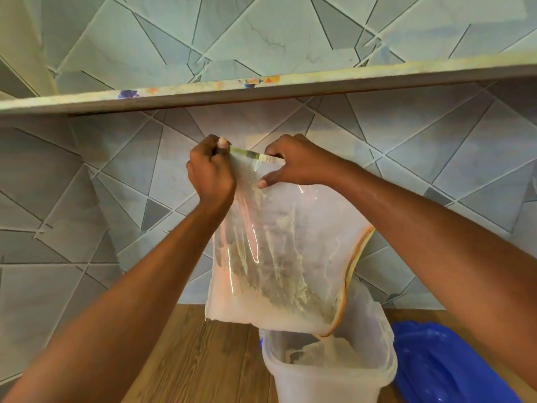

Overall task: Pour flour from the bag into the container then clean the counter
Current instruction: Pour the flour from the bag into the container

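A clear plastic flour bag hangs upside down, its mouth with an orange zip strip dipping into the translucent container on the wooden counter. Flour dust clings inside the bag and a heap of flour lies in the container. My left hand grips the bag's upper left corner in a fist. My right hand pinches the upper edge of the bag, thumb on the front.
A blue lid dusted with flour lies on the wooden counter right of the container. A shelf edge runs across above my hands. Grey patterned tiles cover the wall behind.
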